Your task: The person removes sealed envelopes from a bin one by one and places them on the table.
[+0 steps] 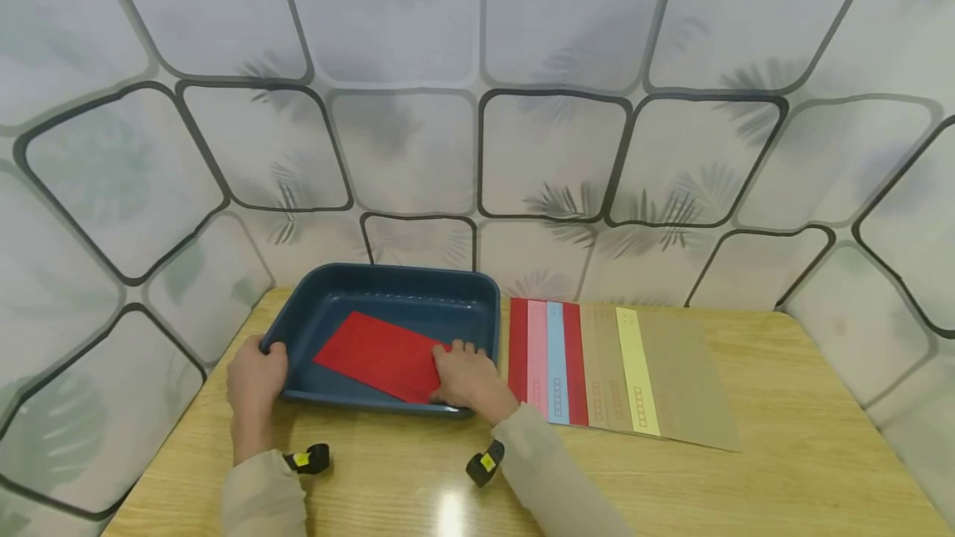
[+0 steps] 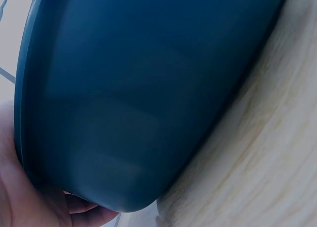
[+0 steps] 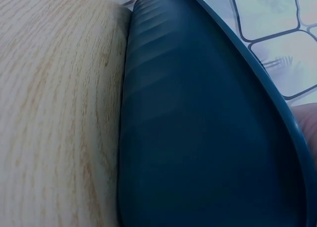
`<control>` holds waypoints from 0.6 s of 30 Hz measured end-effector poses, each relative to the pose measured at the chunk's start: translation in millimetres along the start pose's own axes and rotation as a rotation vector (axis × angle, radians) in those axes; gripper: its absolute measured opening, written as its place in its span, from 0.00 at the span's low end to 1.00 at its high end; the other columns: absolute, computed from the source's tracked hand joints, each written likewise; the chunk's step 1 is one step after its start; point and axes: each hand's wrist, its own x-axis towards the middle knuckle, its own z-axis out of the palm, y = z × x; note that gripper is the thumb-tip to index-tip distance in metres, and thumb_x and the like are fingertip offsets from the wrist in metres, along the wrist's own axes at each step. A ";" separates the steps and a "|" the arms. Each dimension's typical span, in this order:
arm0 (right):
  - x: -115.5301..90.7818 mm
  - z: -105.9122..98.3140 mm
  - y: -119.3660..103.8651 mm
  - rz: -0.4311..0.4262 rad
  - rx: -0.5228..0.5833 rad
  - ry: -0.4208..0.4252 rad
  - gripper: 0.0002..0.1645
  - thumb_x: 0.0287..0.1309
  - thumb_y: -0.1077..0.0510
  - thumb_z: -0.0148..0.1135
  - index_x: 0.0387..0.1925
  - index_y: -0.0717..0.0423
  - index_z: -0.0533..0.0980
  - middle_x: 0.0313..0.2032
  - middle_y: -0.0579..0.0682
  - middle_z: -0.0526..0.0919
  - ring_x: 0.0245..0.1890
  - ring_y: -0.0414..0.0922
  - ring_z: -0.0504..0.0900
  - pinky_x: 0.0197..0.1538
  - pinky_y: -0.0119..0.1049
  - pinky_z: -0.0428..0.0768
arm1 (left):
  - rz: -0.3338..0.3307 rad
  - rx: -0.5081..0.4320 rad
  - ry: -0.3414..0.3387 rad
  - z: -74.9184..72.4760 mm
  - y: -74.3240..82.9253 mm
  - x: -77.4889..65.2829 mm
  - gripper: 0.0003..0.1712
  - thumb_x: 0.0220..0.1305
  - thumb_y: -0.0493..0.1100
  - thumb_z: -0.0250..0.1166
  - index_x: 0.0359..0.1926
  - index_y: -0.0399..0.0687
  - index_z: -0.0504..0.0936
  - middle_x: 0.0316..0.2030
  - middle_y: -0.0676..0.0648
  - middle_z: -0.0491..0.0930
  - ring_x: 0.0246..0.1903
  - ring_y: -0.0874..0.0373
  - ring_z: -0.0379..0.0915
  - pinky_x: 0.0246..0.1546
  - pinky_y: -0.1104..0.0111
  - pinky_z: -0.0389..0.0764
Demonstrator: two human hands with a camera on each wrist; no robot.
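A dark blue tray [image 1: 403,280] with raised walls sits on the table. My left hand [image 1: 255,375] grips its left rim, and in the left wrist view the fingers [image 2: 91,214] curl round the tray's corner. Inside the tray a red envelope [image 1: 376,355] lies at a slant. My right hand [image 1: 466,375] reaches over the tray's front right corner and holds the envelope's right end, with the thumb side toward the left. In the right wrist view the tray's outer wall [image 3: 198,118] fills the middle, and only a sliver of the hand shows at the right edge.
Right of the tray, several envelopes lie overlapped in a row: red [image 1: 518,346], pink [image 1: 537,355], blue [image 1: 557,363], brown [image 1: 686,379] and yellow [image 1: 637,371]. The wooden table [image 1: 806,454] meets a patterned wall covering [image 1: 552,156] at the back and sides.
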 end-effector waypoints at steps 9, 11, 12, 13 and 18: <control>-0.4 -2.0 0.0 0.004 0.011 0.022 0.44 0.40 0.40 0.70 0.57 0.53 0.66 0.47 0.58 0.73 0.47 0.53 0.70 0.50 0.49 0.73 | 0.008 0.012 0.008 -0.4 0.6 0.7 0.24 0.62 0.44 0.43 0.51 0.30 0.70 0.47 0.24 0.73 0.41 0.31 0.69 0.36 0.41 0.70; -0.8 -2.2 0.3 0.004 0.013 0.035 0.45 0.39 0.40 0.70 0.57 0.54 0.66 0.47 0.58 0.73 0.47 0.54 0.70 0.50 0.49 0.73 | 0.009 0.012 0.010 0.0 0.5 0.6 0.24 0.62 0.44 0.43 0.52 0.30 0.70 0.47 0.24 0.73 0.42 0.30 0.69 0.36 0.41 0.70; -0.9 -2.1 0.3 0.005 0.015 0.042 0.45 0.39 0.40 0.70 0.57 0.54 0.65 0.47 0.58 0.72 0.47 0.53 0.70 0.49 0.49 0.73 | 0.008 0.012 0.010 0.1 0.6 0.3 0.24 0.63 0.44 0.43 0.52 0.30 0.70 0.47 0.24 0.73 0.42 0.30 0.69 0.37 0.40 0.70; -0.9 -1.9 0.5 0.003 0.015 0.051 0.45 0.39 0.40 0.71 0.57 0.54 0.65 0.47 0.58 0.72 0.47 0.53 0.70 0.49 0.48 0.74 | 0.008 0.012 0.012 0.1 0.7 0.2 0.24 0.63 0.44 0.43 0.52 0.30 0.70 0.47 0.24 0.73 0.42 0.30 0.69 0.37 0.40 0.70; -1.2 -1.8 1.0 -0.012 0.039 0.096 0.42 0.40 0.43 0.70 0.55 0.55 0.64 0.45 0.57 0.70 0.45 0.52 0.70 0.47 0.47 0.75 | -0.001 0.009 0.002 -0.2 0.1 -0.2 0.25 0.63 0.44 0.43 0.53 0.30 0.70 0.48 0.24 0.72 0.42 0.31 0.69 0.37 0.41 0.70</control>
